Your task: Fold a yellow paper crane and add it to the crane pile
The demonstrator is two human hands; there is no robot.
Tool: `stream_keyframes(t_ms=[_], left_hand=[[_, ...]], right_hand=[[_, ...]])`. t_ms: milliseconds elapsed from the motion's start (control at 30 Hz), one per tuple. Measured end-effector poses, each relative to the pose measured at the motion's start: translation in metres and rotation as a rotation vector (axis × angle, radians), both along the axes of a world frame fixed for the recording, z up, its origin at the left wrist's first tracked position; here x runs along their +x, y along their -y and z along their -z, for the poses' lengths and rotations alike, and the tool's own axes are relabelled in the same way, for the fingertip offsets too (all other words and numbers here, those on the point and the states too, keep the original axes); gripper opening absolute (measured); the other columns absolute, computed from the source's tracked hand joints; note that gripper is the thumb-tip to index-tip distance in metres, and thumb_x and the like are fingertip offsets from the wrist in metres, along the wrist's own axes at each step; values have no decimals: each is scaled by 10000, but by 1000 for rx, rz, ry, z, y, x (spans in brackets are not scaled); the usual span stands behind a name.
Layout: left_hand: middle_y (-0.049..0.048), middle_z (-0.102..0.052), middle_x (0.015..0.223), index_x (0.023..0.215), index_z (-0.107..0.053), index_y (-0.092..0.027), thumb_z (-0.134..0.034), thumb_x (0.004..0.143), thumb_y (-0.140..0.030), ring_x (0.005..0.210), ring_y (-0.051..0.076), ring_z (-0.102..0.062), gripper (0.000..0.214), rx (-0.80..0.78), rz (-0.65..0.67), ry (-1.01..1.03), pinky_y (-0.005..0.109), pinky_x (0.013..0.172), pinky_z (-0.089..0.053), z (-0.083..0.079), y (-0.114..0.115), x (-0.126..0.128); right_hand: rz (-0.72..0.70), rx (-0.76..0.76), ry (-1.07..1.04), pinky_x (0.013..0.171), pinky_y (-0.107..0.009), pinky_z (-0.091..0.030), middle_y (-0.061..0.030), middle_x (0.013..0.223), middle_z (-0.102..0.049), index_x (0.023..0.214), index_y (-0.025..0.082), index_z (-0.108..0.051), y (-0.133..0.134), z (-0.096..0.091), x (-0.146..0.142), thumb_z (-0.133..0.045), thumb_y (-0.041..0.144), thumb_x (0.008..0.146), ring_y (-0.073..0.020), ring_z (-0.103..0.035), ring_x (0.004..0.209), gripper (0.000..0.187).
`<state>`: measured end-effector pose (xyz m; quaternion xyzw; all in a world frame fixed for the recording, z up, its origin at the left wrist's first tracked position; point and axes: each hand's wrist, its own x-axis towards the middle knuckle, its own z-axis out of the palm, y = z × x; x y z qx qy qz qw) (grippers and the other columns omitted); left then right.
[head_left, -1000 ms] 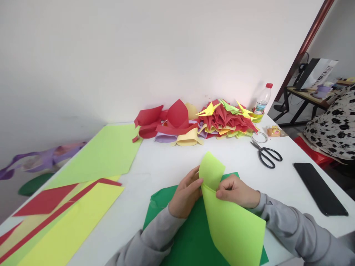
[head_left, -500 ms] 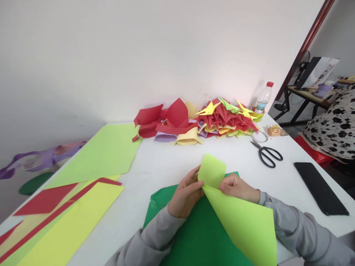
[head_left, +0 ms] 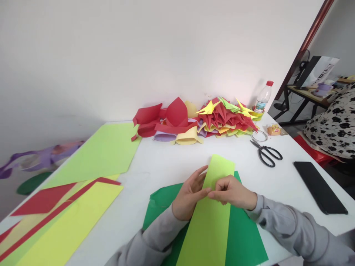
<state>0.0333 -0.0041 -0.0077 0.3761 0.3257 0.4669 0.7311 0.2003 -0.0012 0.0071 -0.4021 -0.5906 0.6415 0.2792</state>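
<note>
A long strip of lime-green paper (head_left: pixel 208 229) stands tilted up in front of me, over a dark green sheet (head_left: pixel 245 236) lying on the table. My left hand (head_left: pixel 191 194) grips the strip's left edge, thumb on the near face and fingers behind it. My right hand (head_left: pixel 231 192) is closed in a pinch on the strip's face, its thumb tip meeting the left thumb. Whether the right fingers catch a fold there is hard to see. The strip's lower end runs out of view at the bottom.
Coloured paper strips (head_left: pixel 74 225) and a light green sheet (head_left: pixel 102 155) lie at left. Rolled red paper (head_left: pixel 176 114) and folded pointed pieces (head_left: pixel 224 116) line the wall. Scissors (head_left: pixel 266 153), a phone (head_left: pixel 320 187) and a bottle (head_left: pixel 263 98) are at right. A person (head_left: pixel 332 118) sits beyond.
The lime-green strip, earlier folded over with its lower part swung right, now hangs straight down. My right hand has moved left, up to my left thumb.
</note>
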Motion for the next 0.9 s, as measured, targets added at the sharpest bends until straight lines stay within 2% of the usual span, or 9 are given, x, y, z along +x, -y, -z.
stream_keyframes(t_ms=[100, 200, 267, 367, 500, 733, 900], left_hand=[[117, -619, 1260, 1173, -625, -240, -825, 637, -263, 1083, 313, -611, 573, -34, 0, 19, 404, 880, -496, 1, 1, 1], [105, -713, 1066, 1087, -671, -200, -772, 705, -336, 889, 260, -681, 418, -176, -14, 50, 363, 776, -519, -1, 3, 1], [94, -743, 923, 1029, -694, -171, -774, 699, -341, 810, 243, -692, 379, -229, -13, 65, 338, 718, -520, -3, 3, 2], [83, -747, 838, 954, -713, -153, -807, 658, -307, 769, 233, -693, 347, -232, -9, 65, 331, 703, -519, -4, 3, 2], [72, -743, 816, 909, -721, -157, -829, 633, -318, 741, 219, -685, 337, -204, -1, 44, 364, 751, -522, -3, 3, 3], [63, -740, 879, 878, -729, -167, -861, 579, -366, 758, 179, -648, 383, -103, -29, -98, 338, 784, -511, 1, 3, 4], [59, -748, 878, 889, -722, -170, -867, 563, -378, 775, 183, -660, 412, -70, -21, -120, 343, 812, -513, 1, 2, 3]], right_hand=[[43, 0, 20, 387, -191, -291, 67, 398, -450, 491, 176, -462, 0, 2, -1, -699, 624, 674, -44, -366, 375, 539], [88, 13, 16, 390, -189, -305, 62, 401, -457, 496, 177, -460, -2, 3, 0, -655, 645, 706, -46, -385, 370, 549], [124, 22, 3, 392, -187, -308, 57, 417, -477, 514, 173, -474, -4, 4, 1, -638, 649, 720, -44, -392, 369, 545], [152, 10, -18, 383, -187, -297, 56, 442, -498, 549, 169, -492, -6, 4, 2, -641, 652, 714, -43, -398, 364, 532], [136, -11, -37, 382, -191, -296, 60, 441, -497, 555, 170, -490, -6, 2, 2, -661, 652, 694, -44, -401, 359, 530], [108, -28, -52, 392, -190, -320, 53, 436, -505, 537, 164, -500, -5, 2, 3, -687, 637, 681, -49, -423, 370, 529], [90, -12, -69, 397, -193, -331, 43, 456, -514, 539, 159, -517, -6, 6, 3, -646, 656, 714, -51, -437, 379, 542]])
